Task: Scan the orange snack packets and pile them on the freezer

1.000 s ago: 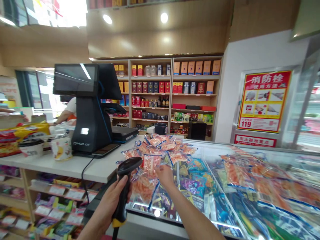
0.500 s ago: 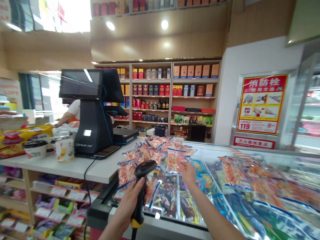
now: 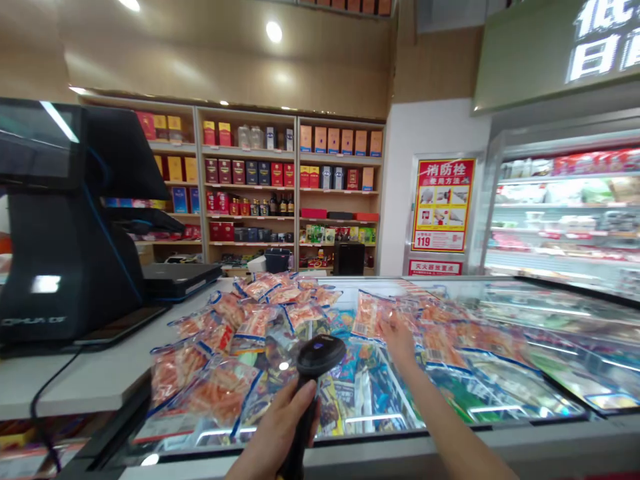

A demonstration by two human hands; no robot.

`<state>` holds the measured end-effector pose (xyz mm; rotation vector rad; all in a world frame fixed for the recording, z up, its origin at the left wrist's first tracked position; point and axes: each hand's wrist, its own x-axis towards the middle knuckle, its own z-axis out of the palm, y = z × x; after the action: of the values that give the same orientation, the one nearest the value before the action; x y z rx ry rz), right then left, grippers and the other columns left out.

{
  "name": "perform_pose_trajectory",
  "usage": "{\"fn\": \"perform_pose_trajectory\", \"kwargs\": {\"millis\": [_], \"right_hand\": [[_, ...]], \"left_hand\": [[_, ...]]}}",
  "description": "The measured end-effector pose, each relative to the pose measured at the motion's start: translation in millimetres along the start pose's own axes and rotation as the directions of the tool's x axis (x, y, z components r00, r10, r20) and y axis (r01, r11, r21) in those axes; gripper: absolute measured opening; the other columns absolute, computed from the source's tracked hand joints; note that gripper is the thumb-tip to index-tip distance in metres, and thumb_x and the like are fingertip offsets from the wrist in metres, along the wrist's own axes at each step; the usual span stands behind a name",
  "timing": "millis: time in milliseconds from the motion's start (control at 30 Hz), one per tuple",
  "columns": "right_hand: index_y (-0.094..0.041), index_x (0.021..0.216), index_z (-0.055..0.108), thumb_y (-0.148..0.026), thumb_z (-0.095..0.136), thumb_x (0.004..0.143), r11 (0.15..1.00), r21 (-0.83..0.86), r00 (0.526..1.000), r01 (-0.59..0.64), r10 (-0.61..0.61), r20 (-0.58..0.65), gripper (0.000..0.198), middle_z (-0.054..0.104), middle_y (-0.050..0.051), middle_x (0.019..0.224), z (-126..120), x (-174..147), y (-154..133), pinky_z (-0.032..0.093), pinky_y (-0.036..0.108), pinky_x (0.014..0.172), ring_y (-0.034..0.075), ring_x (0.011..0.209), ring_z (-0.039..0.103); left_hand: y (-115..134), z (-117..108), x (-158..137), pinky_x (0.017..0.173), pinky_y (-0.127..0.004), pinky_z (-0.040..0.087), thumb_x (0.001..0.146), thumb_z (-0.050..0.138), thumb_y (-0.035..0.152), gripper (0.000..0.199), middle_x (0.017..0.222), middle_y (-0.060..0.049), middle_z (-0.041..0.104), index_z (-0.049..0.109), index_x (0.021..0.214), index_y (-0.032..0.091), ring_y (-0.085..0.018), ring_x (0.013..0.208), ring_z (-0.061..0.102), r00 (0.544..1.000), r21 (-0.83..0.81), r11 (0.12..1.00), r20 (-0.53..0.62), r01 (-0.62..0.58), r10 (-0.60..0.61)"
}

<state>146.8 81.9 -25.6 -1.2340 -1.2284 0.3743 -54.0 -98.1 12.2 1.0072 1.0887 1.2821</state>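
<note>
Left hand (image 3: 283, 427) wrapped round a black scanner (image 3: 320, 355) — its bottom cut off below, right hand (image 3: 399, 337) pinching, at its left, an orange packet (image 3: 367, 316) — contact hard to make out, piled packets (image 3: 256, 322) farther left, shelved boxes (image 3: 334, 141) beyond, too small to read.

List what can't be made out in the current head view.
Scanner handle: head view, partly hidden by the left hand; bottom edge cuts its end.
Print on the packet in the right hand: head view, too small and blurred; hand covers part.
Register screen: head view, left edge cuts it off.
Overhead sign: head view, right edge cuts its lettering.
</note>
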Motion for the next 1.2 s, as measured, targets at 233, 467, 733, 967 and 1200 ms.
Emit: {"fn": "perform_pose_trajectory", "kwargs": {"millis": [233,467,733,967,1200], "right_hand": [[-0.011,0.071,0.06,-0.046,0.04,0.063,0.982,-0.187,0.997,0.007,-0.022,-0.078,0.041,0.062,0.007,0.061,-80.1,17.2,10.9,0.036,0.025,0.051,0.017,0.055,0.053],[-0.015,0.065,0.059,-0.04,0.035,0.065,0.792,-0.603,0.981,-0.1,-0.023,-0.193,0.034,0.059,0.007,0.061,-185.2,36.1,43.4,0.034,0.026,0.051,0.019,0.059,0.052],[-0.016,0.071,0.059,-0.037,0.035,0.067,0.631,-0.736,0.968,-0.244,0.107,-0.229,0.032,0.06,0.008,0.063,-192.5,33.6,84.5,0.033,0.027,0.049,0.019,0.057,0.053],[-0.015,0.084,0.057,-0.037,0.03,0.07,0.623,-0.681,0.92,-0.386,0.209,-0.331,0.038,0.06,0.012,0.07,-169.3,36.8,90.4,0.033,0.029,0.049,0.024,0.062,0.054],[-0.011,0.097,0.051,-0.035,0.035,0.068,0.754,-0.618,0.823,-0.223,-0.194,-0.534,0.041,0.055,0.015,0.092,-162.8,26.5,72.6,0.034,0.036,0.066,0.027,0.084,0.048]], "left_hand": [[3.6,24.2,2.4,0.039,-0.018,0.032,0.06,0.053,0.046,0.031,0.045,0.002,0.048,0.048,0.058,0.016,-0.007,0.039,0.042,0.998,0.01,1.0,0.051,0.029,-0.029],[-7.2,40.9,10.9,0.038,-0.018,0.031,0.063,0.051,0.046,0.031,0.044,0.003,0.048,0.048,0.061,0.015,-0.006,0.037,0.04,0.993,0.042,0.999,0.111,0.03,-0.034],[-15.0,46.9,18.4,0.037,-0.018,0.033,0.058,0.054,0.049,0.034,0.045,0.002,0.049,0.048,0.058,0.016,-0.007,0.037,0.041,0.991,0.057,0.996,0.111,0.066,-0.072],[-11.5,43.3,16.8,0.036,-0.017,0.033,0.055,0.055,0.049,0.034,0.044,0.002,0.049,0.049,0.058,0.016,-0.006,0.037,0.041,0.993,0.036,0.994,0.059,0.1,-0.102],[-6.8,24.3,13.2,0.038,-0.018,0.034,0.055,0.056,0.048,0.033,0.044,0.003,0.047,0.05,0.057,0.016,-0.007,0.038,0.043,0.997,0.001,0.997,0.004,0.078,-0.078]]}}
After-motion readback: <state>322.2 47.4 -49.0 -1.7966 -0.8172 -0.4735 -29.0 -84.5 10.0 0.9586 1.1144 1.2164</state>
